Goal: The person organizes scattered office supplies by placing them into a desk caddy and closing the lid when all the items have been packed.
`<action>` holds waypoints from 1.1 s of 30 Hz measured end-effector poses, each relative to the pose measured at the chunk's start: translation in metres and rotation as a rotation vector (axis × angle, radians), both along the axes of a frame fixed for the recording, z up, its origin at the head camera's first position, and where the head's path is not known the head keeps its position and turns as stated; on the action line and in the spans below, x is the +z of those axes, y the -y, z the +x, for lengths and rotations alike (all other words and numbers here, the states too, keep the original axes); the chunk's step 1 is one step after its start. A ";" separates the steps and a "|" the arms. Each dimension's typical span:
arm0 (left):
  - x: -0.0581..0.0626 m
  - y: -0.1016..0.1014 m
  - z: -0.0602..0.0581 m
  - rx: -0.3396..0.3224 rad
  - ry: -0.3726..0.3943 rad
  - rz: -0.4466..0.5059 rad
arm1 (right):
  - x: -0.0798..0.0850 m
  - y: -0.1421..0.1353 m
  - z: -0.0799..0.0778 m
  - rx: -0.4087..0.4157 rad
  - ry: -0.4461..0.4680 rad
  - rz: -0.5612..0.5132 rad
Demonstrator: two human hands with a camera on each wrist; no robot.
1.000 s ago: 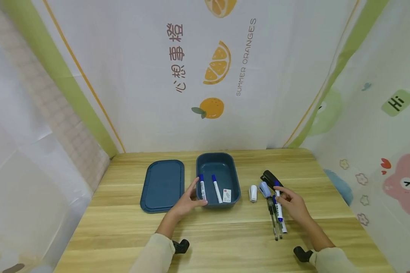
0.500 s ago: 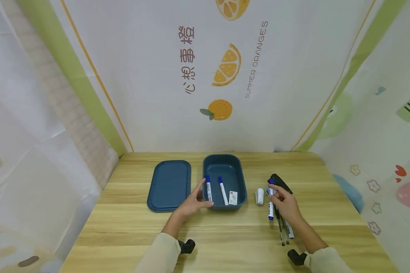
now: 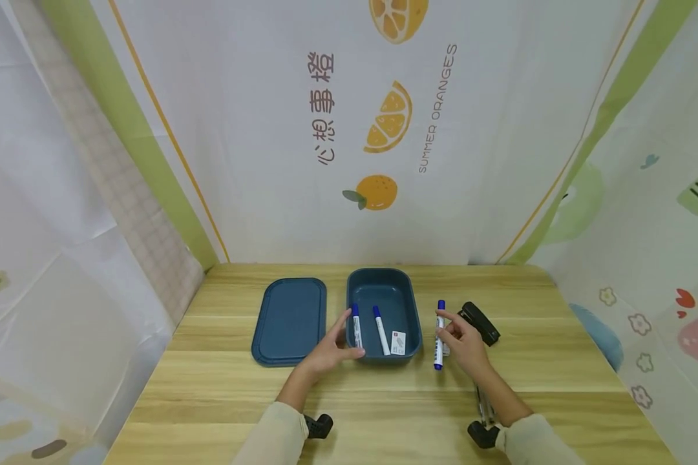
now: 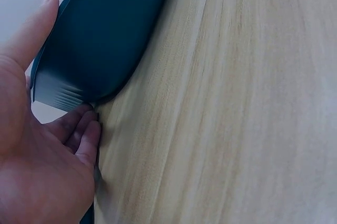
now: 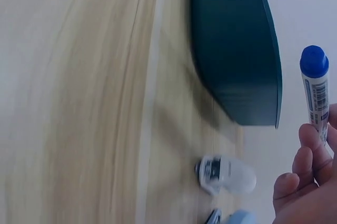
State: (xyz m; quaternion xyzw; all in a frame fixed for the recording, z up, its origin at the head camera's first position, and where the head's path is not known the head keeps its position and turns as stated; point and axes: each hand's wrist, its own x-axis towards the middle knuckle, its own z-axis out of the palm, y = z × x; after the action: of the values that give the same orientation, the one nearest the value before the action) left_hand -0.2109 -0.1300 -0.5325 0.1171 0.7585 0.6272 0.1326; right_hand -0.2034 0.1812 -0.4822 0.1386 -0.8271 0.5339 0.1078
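Observation:
My right hand pinches a white marker with blue ends, held upright in the head view just right of the dark blue box. The right wrist view shows the marker's blue end pointing up beyond the fingertips. At the box's near left corner, my left hand grips the wall, thumb along the front and fingers on the left side. The open box contains two more blue-capped markers and a small white packet. In the left wrist view, the thumb lies against the box wall.
A flat blue lid lies left of the box. Behind my right hand is a black stapler. Below that hand, several pens are partly covered by the forearm. A small white stapler stands near the box.
My right hand has lifted the marker from the pile of pens and carried it left toward the box. The left hand keeps its place at the box corner.

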 end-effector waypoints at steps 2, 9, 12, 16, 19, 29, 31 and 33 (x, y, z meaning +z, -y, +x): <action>0.000 0.000 0.000 -0.003 0.002 0.004 | 0.000 0.005 -0.001 0.002 -0.007 -0.002; -0.003 -0.002 -0.001 -0.014 0.002 0.003 | -0.001 0.013 -0.005 -0.011 -0.020 0.004; 0.000 -0.004 0.001 -0.013 0.008 0.011 | -0.013 0.011 -0.015 -0.035 -0.003 0.025; 0.003 -0.003 0.003 0.005 0.017 0.007 | -0.026 0.017 -0.026 -0.069 -0.007 0.067; 0.001 -0.001 0.003 0.013 0.018 -0.002 | -0.027 0.026 -0.028 -0.071 -0.011 0.068; 0.002 0.000 0.003 -0.006 0.001 -0.003 | -0.025 0.048 -0.035 -0.056 0.012 0.071; 0.002 -0.001 0.003 -0.004 0.002 0.001 | -0.024 0.052 -0.036 -0.052 0.001 0.085; 0.003 -0.002 0.003 -0.001 0.002 -0.002 | -0.025 0.055 -0.037 -0.044 -0.006 0.107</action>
State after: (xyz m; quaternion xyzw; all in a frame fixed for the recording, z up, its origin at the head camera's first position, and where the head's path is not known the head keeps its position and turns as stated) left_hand -0.2080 -0.1284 -0.5300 0.1167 0.7590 0.6264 0.1335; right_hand -0.2401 0.1262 -0.5068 0.1277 -0.8569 0.4861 0.1147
